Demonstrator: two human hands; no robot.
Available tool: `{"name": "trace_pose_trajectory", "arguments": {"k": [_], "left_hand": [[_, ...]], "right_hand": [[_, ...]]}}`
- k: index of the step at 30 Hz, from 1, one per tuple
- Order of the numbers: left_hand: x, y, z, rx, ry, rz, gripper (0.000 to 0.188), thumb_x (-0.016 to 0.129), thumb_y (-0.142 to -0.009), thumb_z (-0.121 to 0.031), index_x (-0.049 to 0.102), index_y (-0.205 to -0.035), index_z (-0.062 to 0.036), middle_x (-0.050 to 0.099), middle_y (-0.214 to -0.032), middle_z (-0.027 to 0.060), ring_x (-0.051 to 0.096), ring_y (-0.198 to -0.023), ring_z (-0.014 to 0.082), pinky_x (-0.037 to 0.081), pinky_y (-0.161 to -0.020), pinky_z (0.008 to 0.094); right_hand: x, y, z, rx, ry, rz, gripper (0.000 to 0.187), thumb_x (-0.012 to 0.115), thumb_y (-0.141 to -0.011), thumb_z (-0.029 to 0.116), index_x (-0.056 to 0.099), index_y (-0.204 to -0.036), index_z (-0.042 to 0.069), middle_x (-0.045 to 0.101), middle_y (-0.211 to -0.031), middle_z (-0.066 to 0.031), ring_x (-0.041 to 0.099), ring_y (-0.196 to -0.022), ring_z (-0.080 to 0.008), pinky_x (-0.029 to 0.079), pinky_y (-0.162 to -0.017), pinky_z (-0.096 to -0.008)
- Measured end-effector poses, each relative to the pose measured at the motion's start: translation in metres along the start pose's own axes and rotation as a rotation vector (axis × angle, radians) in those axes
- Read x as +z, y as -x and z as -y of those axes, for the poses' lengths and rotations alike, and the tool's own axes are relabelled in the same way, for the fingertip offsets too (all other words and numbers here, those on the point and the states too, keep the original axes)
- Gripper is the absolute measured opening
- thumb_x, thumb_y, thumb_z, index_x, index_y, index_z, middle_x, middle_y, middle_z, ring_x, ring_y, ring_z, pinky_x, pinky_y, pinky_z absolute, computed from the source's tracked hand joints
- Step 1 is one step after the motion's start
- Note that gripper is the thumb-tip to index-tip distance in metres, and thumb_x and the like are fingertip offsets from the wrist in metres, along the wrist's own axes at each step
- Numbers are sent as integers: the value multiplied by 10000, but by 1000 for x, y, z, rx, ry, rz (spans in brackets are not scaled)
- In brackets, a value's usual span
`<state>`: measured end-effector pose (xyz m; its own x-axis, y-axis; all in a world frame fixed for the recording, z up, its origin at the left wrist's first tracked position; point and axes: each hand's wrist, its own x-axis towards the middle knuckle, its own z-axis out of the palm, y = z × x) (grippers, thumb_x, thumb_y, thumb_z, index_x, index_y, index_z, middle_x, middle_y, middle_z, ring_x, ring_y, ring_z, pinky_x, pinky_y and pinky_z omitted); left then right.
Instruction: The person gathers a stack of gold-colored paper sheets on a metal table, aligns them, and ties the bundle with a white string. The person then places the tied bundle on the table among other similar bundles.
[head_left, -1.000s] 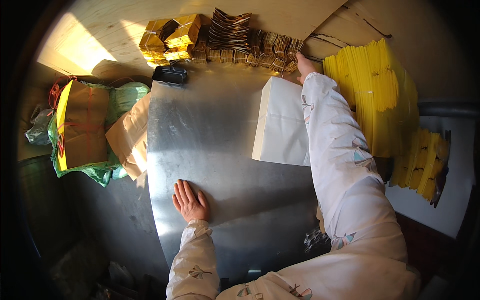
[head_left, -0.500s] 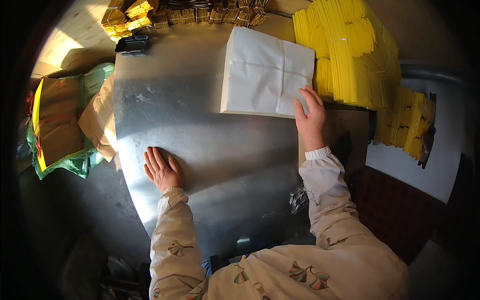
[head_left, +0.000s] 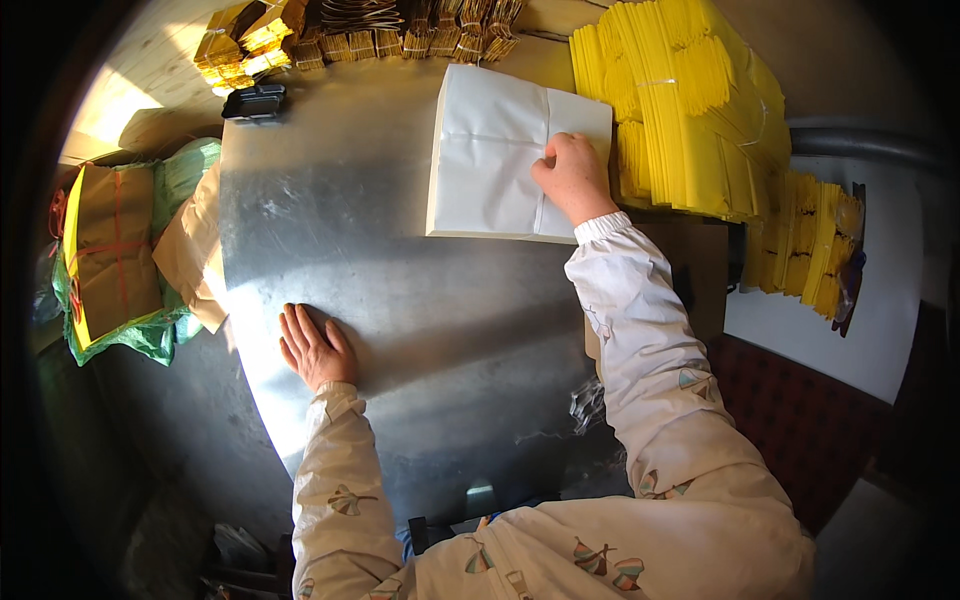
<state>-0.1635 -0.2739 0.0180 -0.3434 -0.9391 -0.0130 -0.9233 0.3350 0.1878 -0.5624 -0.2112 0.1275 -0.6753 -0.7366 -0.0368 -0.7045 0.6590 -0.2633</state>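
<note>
A thick stack of white paper (head_left: 485, 165) lies on the metal tabletop, towards its far right. Thin string (head_left: 541, 212) crosses its top sheet in two directions. My right hand (head_left: 578, 182) is over the right part of this stack, its fingers curled in a pinch where the string runs; the fingertips are partly hidden. Flat on the metal surface (head_left: 430, 300), at the left, rests my left hand (head_left: 317, 347) with its fingers stretched out, holding nothing.
Tall yellow paper bundles (head_left: 690, 120) stand right beside the white stack. Brown-gold bundles (head_left: 400, 35) line the far edge, near a small black tray (head_left: 254, 103). Off the table's left lies a tied brown paper pack (head_left: 118, 245). Clear plastic scraps (head_left: 587, 405) are near my right forearm.
My right hand has moved up and left from the stack's right corner, and its fingers have closed into a pinch. The left hand stays flat on the table. The view has shifted slightly.
</note>
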Motion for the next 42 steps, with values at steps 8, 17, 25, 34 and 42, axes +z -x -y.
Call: {"name": "trace_pose_trajectory", "arguments": {"k": [8, 17, 25, 34, 42], "left_hand": [[-1, 1, 0, 20, -12, -16, 572, 422, -918, -320, 314, -1414, -58, 270, -1497, 87, 188, -1402, 241, 112, -1126, 418], [5, 1, 1, 23, 6, -34, 566, 394, -937, -362, 318, -1415, -69, 267, -1499, 85, 190, -1401, 230, 119, -1127, 417], [7, 2, 3, 84, -18, -111, 562, 381, -942, -358, 320, -1410, -53, 298, -1483, 104, 230, -1387, 248, 162, -1117, 423], [-14, 0, -7, -56, 81, 83, 600, 467, -880, -326, 344, -1389, -32, 269, -1490, 130, 197, -1397, 267, 91, -1126, 444], [-3, 2, 0, 8, 69, -7, 600, 449, -884, -312, 325, -1402, -35, 261, -1495, 130, 182, -1404, 262, 75, -1132, 435]], "right_hand": [[0, -16, -4, 355, -416, 166, 250, 639, -641, 184, 638, -755, -38, 636, -695, -174, 600, -642, -252, 489, -637, -323], [14, -15, 10, 565, -315, 27, 322, 649, -608, 252, 658, -735, -44, 647, -718, -220, 637, -693, -329, 496, -671, -370], [27, -8, -8, 491, -579, -44, 258, 673, -618, 212, 643, -727, -20, 646, -679, -141, 597, -608, -210, 465, -540, -343], [30, 0, -6, 335, -401, -275, 192, 638, -659, 138, 601, -788, 0, 633, -687, -151, 618, -677, -303, 486, -633, -374], [15, -19, -9, 278, -393, 31, 221, 651, -591, 189, 523, -685, 34, 584, -668, -170, 567, -639, -332, 452, -585, -398]]}}
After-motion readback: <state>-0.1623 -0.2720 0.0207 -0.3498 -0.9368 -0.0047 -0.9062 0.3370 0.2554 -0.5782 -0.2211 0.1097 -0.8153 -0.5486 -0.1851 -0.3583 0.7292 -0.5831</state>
